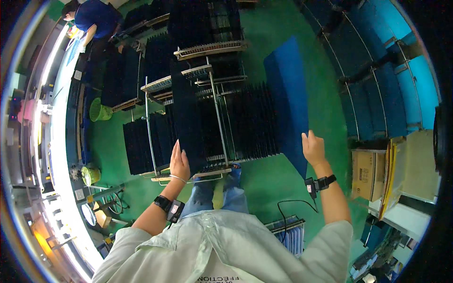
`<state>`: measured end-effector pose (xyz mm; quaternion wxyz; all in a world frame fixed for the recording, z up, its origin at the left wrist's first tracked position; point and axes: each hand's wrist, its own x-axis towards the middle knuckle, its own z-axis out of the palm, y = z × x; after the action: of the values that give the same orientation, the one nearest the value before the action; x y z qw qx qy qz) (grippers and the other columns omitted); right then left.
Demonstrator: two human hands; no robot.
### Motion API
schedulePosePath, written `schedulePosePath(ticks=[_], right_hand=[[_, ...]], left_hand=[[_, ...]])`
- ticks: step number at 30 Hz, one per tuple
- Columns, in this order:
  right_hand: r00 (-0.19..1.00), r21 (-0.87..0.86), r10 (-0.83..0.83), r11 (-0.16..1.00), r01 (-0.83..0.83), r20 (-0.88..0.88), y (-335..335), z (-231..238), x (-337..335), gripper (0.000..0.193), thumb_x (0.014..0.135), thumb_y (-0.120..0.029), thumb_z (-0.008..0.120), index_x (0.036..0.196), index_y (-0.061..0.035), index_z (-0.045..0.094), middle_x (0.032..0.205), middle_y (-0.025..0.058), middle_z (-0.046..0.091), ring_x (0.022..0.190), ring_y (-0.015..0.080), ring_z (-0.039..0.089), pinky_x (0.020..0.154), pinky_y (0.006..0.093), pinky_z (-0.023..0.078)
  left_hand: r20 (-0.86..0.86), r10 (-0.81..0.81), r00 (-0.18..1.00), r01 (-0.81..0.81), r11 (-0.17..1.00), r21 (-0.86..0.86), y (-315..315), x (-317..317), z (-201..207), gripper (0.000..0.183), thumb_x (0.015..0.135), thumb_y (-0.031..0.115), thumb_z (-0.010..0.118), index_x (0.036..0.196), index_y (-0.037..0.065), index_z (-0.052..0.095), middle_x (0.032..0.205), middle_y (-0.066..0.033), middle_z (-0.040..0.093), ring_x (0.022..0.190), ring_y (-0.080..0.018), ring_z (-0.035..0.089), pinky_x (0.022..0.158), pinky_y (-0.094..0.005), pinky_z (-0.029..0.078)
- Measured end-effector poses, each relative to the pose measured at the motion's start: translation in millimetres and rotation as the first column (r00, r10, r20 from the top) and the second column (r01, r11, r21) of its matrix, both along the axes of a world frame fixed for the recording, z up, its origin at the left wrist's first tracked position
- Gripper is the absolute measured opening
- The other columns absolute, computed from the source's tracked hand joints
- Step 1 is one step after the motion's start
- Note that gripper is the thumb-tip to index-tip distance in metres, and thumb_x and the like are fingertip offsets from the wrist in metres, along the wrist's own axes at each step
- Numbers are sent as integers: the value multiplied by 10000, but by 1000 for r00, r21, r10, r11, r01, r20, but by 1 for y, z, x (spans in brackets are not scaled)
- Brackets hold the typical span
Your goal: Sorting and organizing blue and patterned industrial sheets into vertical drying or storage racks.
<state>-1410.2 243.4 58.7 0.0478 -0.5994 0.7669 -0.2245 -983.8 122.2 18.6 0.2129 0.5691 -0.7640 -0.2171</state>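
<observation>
My right hand [313, 147] pinches the near right edge of a large blue flat panel [289, 89], which stands tilted at the right of a wheeled-looking rack. My left hand [180, 162] is held upright with its fingers stretched out, beside the near edge of a tall dark panel [186, 108]. Whether the palm touches that panel is hard to see. Several dark panels [252, 120] stand close together in the metal rack [219, 118], their lower edges in slotted bars. Both of my wrists carry black straps with small devices.
More racks of dark panels [203, 23] stand farther off. Blue panels [387, 89] line the right side, with a cardboard box [368, 174] nearer. At far left, another person [96, 19] is beside a bright bench. Green bins [100, 110] sit on the green floor [325, 113].
</observation>
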Motion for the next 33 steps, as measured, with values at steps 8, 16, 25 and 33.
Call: schedulePosePath(ticks=[8, 16, 25, 33], right_hand=[[1000, 42, -2, 999, 2, -9, 4, -37, -17, 221, 861, -202, 488, 736, -20, 479, 504, 174, 507, 457, 372, 505, 433, 460, 382], [999, 149, -44, 988, 40, 20, 6, -100, -21, 223, 876, -223, 447, 803, -17, 491, 543, 184, 542, 498, 375, 538, 467, 471, 421], [999, 215, -37, 976, 29, 33, 1, -155, -19, 238, 874, -229, 429, 847, -6, 508, 581, 175, 576, 526, 354, 571, 492, 462, 448], [999, 239, -31, 971, 22, 34, 6, -188, -21, 227, 873, -224, 435, 850, -12, 513, 577, 151, 584, 528, 328, 586, 504, 435, 466]], left_hand=[[41, 19, 999, -20, 1000, 9, -1, -4, 2, 409, 907, 158, 347, 1270, -31, 362, 1267, -225, 412, 1161, -353, 414, 983, -360, 329], [116, 49, 992, -53, 998, 36, 2, 3, -6, 401, 910, 157, 355, 1237, -74, 386, 1265, -233, 418, 1179, -345, 403, 999, -351, 307], [116, 128, 985, -138, 987, 82, 0, 17, -6, 415, 919, 210, 365, 1209, -83, 411, 1220, -250, 457, 1148, -357, 433, 986, -363, 314], [167, 191, 967, -205, 976, 72, 5, 15, -7, 425, 926, 227, 380, 1185, -108, 421, 1204, -257, 468, 1118, -347, 458, 965, -348, 332]])
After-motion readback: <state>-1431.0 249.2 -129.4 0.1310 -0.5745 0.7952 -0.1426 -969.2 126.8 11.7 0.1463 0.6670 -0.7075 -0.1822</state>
